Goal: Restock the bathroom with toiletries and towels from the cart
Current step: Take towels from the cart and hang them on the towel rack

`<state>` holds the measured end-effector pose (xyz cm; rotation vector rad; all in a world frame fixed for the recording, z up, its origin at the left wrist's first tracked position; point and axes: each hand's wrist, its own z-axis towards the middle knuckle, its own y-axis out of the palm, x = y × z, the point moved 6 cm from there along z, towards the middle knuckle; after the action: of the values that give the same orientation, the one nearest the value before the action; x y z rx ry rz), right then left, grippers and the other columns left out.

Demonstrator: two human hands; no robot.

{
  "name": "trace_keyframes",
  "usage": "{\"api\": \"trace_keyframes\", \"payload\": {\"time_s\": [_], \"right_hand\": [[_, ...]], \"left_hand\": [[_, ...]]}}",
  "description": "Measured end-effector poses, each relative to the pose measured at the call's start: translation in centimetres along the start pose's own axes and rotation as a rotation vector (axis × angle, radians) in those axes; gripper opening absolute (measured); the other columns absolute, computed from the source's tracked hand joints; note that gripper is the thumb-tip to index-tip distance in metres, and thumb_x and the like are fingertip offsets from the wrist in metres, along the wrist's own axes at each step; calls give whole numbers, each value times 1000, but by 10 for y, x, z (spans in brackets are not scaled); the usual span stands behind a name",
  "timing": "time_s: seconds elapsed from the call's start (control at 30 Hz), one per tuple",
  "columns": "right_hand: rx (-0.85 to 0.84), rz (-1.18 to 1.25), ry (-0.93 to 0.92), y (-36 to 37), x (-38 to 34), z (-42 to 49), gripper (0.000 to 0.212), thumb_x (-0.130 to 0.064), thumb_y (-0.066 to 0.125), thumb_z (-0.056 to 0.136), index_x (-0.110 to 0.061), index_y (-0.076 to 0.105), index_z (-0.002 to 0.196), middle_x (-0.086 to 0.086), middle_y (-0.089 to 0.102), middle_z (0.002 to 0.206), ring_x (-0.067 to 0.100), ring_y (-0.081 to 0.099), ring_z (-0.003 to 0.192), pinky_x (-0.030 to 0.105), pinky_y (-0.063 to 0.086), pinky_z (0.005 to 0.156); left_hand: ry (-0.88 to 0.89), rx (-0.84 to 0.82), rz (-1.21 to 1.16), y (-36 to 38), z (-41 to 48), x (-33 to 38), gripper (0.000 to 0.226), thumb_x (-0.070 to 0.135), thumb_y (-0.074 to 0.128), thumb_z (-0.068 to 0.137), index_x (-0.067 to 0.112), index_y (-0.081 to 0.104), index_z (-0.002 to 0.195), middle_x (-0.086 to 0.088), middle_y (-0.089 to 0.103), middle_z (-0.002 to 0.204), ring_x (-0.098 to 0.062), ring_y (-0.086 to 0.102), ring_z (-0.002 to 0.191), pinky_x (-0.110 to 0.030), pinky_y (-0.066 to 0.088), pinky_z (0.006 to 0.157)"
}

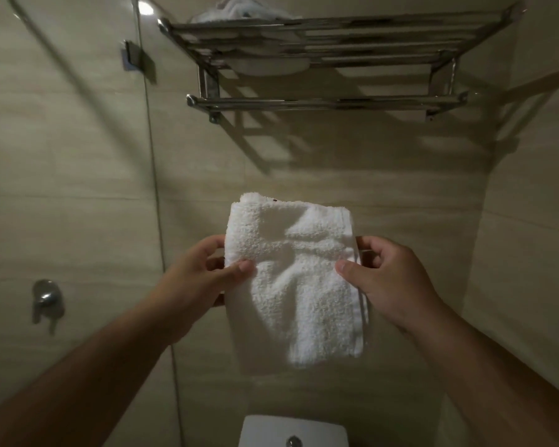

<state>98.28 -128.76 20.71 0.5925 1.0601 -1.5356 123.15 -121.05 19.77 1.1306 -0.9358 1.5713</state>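
Holding a folded white terry-cloth towel point(291, 285) upright between both hands, in front of the beige tiled wall point(407, 188). Pinching its left edge with the left hand point(200, 279), thumb pressing on the front, fingers curling behind. Gripping its right edge likewise with the right hand point(391, 279). Hanging well below the chrome wall-mounted towel rack point(323, 101), itself carrying a crumpled white towel point(239, 8) on its top shelf, and above a white toilet cistern point(265, 430).
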Motion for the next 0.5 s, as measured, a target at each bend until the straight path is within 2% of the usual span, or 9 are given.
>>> {"api": "trace_keyframes", "payload": {"time_s": [0.23, 0.37, 0.5], "right_hand": [[-12, 7, -153, -4, -45, 65, 21, -21, 77, 86, -28, 71, 105, -11, 77, 87, 5, 73, 78, 29, 59, 75], [9, -21, -264, -11, -94, 101, 19, -23, 77, 86, -31, 71, 103, -15, 75, 84, -1, 70, 73, 21, 50, 67], [37, -53, -357, -18, -139, 134, 18, -23, 77, 86, -29, 72, 102, -14, 76, 85, -1, 70, 74, 22, 50, 68]], "left_hand": [[128, 60, 25, -14, 49, 53, 28, 7, 66, 90, 15, 62, 117, -10, 76, 103, -25, 73, 94, -35, 61, 71], [224, 66, 56, -26, 79, 102, 29, 8, 66, 90, 16, 62, 117, -10, 76, 102, -24, 74, 92, -35, 60, 69], [316, 77, 60, -38, 107, 149, 29, 7, 66, 90, 16, 63, 118, -12, 75, 102, -27, 73, 95, -38, 61, 73]]}}
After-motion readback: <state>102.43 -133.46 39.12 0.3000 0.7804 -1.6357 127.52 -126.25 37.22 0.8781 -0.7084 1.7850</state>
